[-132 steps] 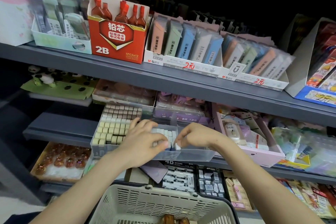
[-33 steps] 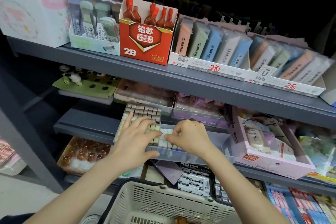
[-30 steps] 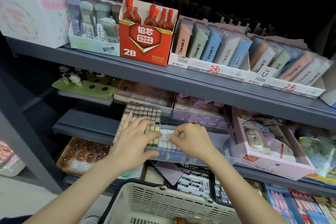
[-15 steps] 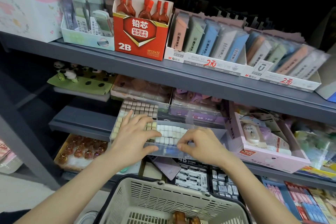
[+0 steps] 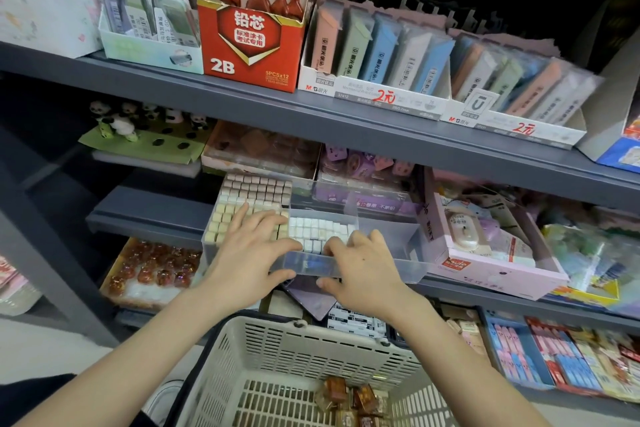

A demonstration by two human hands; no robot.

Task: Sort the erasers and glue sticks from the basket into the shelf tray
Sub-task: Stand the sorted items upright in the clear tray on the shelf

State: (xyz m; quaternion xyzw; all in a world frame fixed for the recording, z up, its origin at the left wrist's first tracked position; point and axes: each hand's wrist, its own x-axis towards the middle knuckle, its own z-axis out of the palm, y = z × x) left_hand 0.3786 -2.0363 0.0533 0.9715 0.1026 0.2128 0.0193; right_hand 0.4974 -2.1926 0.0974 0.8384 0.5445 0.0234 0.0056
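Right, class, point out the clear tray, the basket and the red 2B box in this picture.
Clear tray (image 5: 308, 265), head view, on its front wall.
Basket (image 5: 311, 350), head view, on its far slotted wall.
Red 2B box (image 5: 251, 55), head view, on its printed front face.

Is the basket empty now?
No, several small brown wrapped items lie on the bottom of the basket.

Dim, shadowed upper background, evenly lit shelves, soft blur throughout, wide-angle bending at edges.
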